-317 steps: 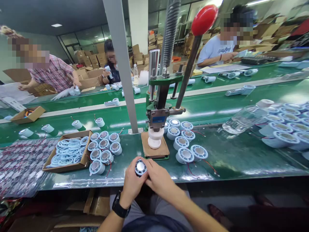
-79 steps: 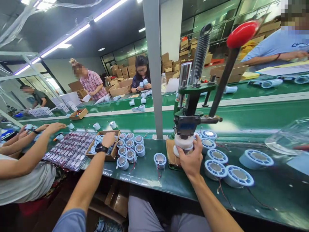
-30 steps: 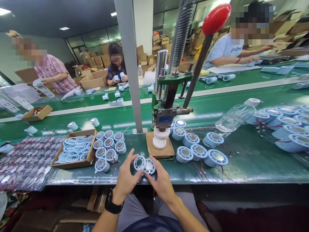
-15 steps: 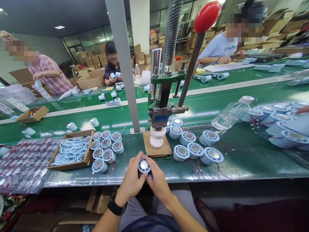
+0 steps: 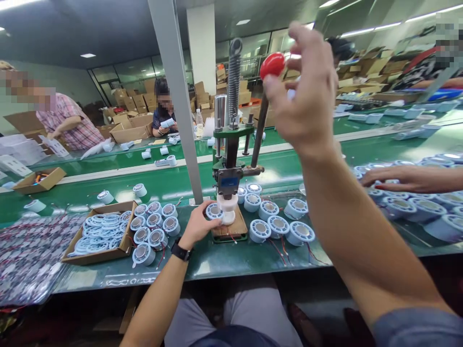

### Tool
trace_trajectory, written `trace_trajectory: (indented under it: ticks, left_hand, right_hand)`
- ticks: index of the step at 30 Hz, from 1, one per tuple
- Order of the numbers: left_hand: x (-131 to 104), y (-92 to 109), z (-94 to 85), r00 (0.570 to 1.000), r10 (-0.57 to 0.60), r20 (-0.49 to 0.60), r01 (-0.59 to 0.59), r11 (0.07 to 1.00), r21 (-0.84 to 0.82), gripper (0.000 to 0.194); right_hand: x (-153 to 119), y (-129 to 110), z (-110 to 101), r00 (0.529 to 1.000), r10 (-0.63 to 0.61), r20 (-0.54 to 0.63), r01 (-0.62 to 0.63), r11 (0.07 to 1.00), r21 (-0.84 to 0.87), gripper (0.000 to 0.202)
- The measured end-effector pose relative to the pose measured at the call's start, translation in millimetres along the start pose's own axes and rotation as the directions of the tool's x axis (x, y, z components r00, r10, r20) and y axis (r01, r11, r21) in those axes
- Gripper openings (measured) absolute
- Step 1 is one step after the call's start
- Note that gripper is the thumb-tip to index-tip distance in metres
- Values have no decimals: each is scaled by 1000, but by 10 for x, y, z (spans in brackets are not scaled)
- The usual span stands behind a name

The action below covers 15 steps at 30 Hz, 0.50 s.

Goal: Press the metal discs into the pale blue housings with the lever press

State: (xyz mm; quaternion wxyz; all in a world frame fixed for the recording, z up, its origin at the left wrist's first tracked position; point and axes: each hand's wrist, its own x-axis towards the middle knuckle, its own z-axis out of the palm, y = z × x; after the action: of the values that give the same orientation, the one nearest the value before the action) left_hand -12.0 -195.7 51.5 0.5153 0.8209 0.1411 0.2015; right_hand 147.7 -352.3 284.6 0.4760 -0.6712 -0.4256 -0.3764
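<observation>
Left grip [image 5: 197, 225] partly behind round part [image 5: 214, 211]

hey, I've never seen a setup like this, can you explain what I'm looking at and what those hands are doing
Every picture comes from one camera on a person's head, looking forward and down, so the two arms reaching in from below are the wearer's. The upright machine looks like a hand press, with a lever topped by a red knob. The left hand holds a pale blue round part beside the white blocks. The right hand is raised at the knob, though its grip is unclear. The green table also bears a carton of blue rings and more round parts. The hand at far right is someone else's.
</observation>
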Motion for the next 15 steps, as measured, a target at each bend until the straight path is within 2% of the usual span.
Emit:
trace_trajectory:
  ticks: [2,4,7,10,13,15]
  left_hand:
    - [164,5,133,999,3,47,1,995,-103,54]
    - [274,-17,231,995,4,95,16,978,-210,53]
    - [347,-74,270,982,9,191,49,954,-295,55]
    - [332,-134,257,967,1,255,74,955,-286,58]
    - [298,-165,206,948,38,316,48,964,-261,62]
    - [338,-161,59,953,58,299,-5,984,-176,71]
  right_hand:
    - [406,50,120,991,117,67,-124,987,99,59]
    - [579,104,232,969,181,166,-209,964,166,73]
    - [586,173,317,952,214,217,-264,935,237,73]
    - [591,210,326,945,222,240,-287,916,280,65]
    - [650,176,248,940,240,242,-303,914,270,63]
    - [536,75,108,952,223,208,-274,924,266,64]
